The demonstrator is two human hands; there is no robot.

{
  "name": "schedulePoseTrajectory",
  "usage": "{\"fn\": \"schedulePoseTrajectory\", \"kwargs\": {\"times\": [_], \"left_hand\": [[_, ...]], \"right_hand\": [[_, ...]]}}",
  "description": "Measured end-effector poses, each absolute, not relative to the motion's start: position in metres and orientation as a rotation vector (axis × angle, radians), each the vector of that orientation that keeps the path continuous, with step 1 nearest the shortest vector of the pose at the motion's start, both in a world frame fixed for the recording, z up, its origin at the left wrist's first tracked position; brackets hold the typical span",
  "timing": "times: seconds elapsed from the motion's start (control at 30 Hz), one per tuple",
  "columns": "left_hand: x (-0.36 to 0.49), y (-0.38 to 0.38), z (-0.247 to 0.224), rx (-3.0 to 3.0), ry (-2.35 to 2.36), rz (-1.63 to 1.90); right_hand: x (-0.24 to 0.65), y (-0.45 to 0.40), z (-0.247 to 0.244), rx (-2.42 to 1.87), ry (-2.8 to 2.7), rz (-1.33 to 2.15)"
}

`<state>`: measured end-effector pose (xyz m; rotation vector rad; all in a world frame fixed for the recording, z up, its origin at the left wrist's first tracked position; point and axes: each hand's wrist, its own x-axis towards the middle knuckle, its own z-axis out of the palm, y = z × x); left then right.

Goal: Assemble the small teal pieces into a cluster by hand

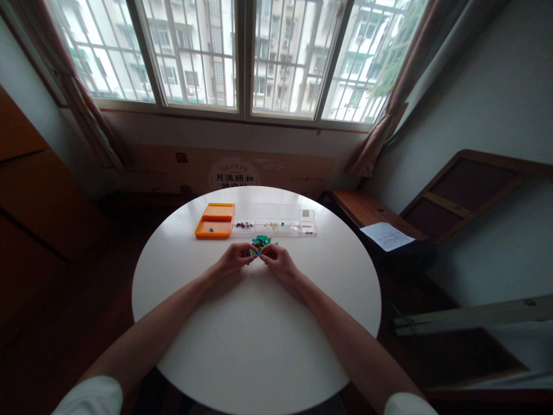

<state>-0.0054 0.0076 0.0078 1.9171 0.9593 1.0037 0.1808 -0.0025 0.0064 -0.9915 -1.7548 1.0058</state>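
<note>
Blue piece (pixel 258 253) between fingers (pixel 268 251), long axis unclear.

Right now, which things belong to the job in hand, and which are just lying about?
Seemingly in use:
left hand
right hand
small blue piece
colourful pile
orange box
clear containers

Apparently just lying about:
paper sheet
cardboard panel

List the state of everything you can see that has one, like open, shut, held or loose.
Orange box: open, a small piece inside.
Clear boxes: open, small pieces inside.
Pile of pieces: loose, heaped on the table.
Small blue piece: held between both hands' fingertips.
Left hand: pinching.
Right hand: pinching.
Curtains: drawn apart.
Paper: lying flat.
</note>
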Motion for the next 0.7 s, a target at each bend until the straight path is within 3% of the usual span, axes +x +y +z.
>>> {"fn": "schedulePoseTrajectory", "kwargs": {"times": [0.7], "left_hand": [[-0.0046,0.0083,0.0053,1.887,0.966,1.013]], "right_hand": [[0.1797,-0.0038,0.0102,-1.001,-1.756,0.996]]}}
